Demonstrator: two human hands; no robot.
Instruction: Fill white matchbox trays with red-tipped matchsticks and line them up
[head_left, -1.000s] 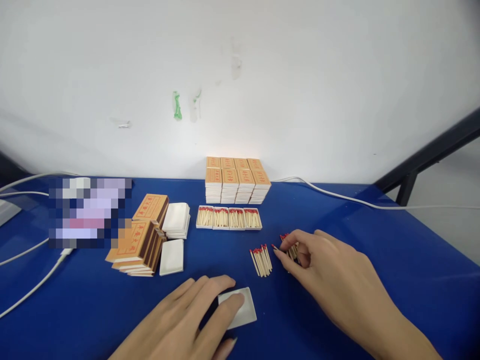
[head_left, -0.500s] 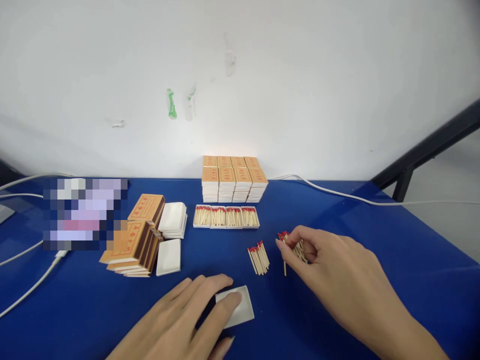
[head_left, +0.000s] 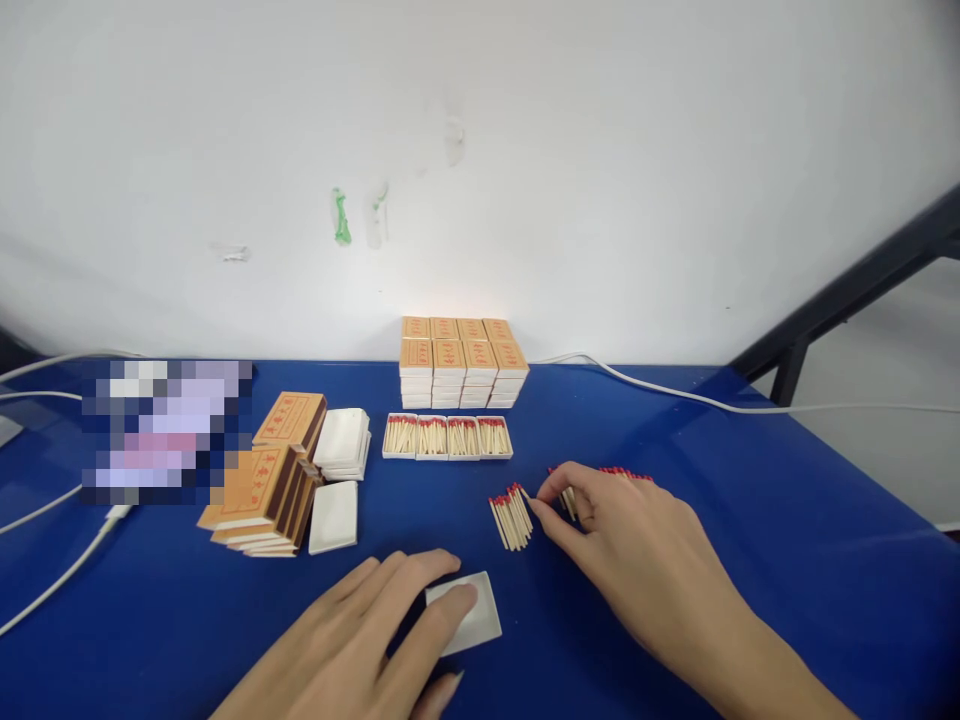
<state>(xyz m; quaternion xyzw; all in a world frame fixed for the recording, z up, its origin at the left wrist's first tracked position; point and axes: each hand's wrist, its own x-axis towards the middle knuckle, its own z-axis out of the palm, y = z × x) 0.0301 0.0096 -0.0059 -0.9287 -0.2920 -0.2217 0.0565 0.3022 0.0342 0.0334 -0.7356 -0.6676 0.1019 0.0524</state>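
My left hand (head_left: 375,640) rests on the blue table (head_left: 750,520), fingers stretched flat over an empty white matchbox tray (head_left: 472,612). My right hand (head_left: 622,540) is pinched on a match from the loose red-tipped pile (head_left: 622,475) partly hidden behind it, its fingertips close to a small bundle of matches (head_left: 511,516) lying just left of them.
Four filled trays (head_left: 447,437) sit in a row before a block of stacked matchboxes (head_left: 461,362) at the wall. Left of them lie leaning orange sleeves (head_left: 266,485) and empty white trays (head_left: 341,440). White cables (head_left: 675,392) cross the table's back and left.
My right hand has shifted left toward the small bundle, uncovering more of the loose pile behind it. My left hand stays on the tray.
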